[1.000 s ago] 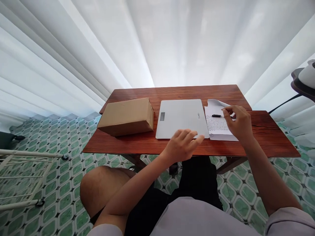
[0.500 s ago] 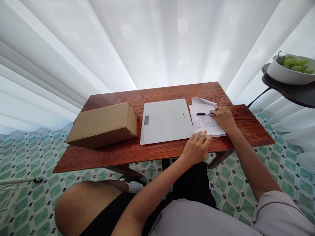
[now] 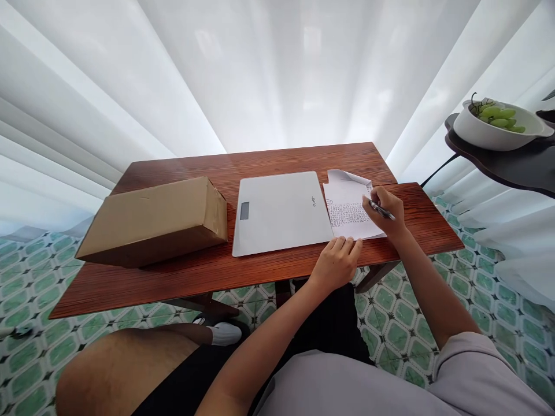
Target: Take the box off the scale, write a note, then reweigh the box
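One pen [image 3: 381, 210], one sheet [image 3: 347, 211], one scale [image 3: 280, 211].

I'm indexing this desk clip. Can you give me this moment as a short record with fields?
Holding: right hand grips a pen over the paper sheet
Resting: left hand open on the table edge, by the sheet's near corner
Middle: flat grey scale, left of the sheet
Left end: closed cardboard box
Side shelf: bowl of grapes

table [image 3: 225, 271]: glossy grained wood | box [image 3: 156, 219]: matt cardboard | scale [image 3: 280, 211]: smooth grey | sheet [image 3: 347, 199]: paper
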A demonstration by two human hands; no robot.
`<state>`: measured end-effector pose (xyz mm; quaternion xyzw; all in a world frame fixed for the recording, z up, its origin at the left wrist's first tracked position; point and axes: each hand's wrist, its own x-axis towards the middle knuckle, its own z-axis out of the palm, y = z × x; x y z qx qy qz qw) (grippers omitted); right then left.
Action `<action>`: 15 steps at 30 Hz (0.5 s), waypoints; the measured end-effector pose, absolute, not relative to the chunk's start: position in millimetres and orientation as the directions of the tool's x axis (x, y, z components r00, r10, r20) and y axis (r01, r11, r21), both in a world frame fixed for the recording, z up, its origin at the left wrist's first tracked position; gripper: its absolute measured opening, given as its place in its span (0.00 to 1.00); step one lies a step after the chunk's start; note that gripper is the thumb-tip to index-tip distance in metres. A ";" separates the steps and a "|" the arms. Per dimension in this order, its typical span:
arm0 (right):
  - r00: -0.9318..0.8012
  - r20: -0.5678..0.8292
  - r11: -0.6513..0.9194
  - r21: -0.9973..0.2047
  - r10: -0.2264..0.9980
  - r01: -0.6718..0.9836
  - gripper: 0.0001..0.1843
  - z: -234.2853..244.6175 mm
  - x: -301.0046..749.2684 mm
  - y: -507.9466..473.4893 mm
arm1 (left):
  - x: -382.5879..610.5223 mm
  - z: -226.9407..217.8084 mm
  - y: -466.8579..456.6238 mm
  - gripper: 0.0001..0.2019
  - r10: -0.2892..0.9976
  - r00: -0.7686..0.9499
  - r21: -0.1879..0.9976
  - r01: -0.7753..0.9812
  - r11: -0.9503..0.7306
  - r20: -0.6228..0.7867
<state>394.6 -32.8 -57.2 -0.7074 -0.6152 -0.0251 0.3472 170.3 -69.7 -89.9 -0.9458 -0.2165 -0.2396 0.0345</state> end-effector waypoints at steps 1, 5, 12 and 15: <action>0.258 0.443 0.009 -0.517 0.858 0.856 0.15 -57.3 390.2 -34.8 | 170.6 -90.2 -69.9 0.20 0.397 0.791 0.045 0.427 -0.903 0.466; 0.163 0.263 0.074 -0.704 0.951 0.706 0.14 -58.8 373.7 -41.2 | 171.2 -89.3 -70.5 0.17 0.418 0.797 0.061 0.437 -0.897 0.436; 0.129 0.155 0.053 -0.813 0.979 0.580 0.19 -64.4 359.5 -47.8 | 171.5 -87.4 -71.1 0.14 0.430 0.807 0.086 0.435 -0.897 0.405; 0.172 0.160 0.040 -0.835 0.972 0.549 0.20 -65.9 358.8 -48.5 | 171.4 -89.0 -71.1 0.16 0.436 0.786 0.092 0.443 -0.892 0.438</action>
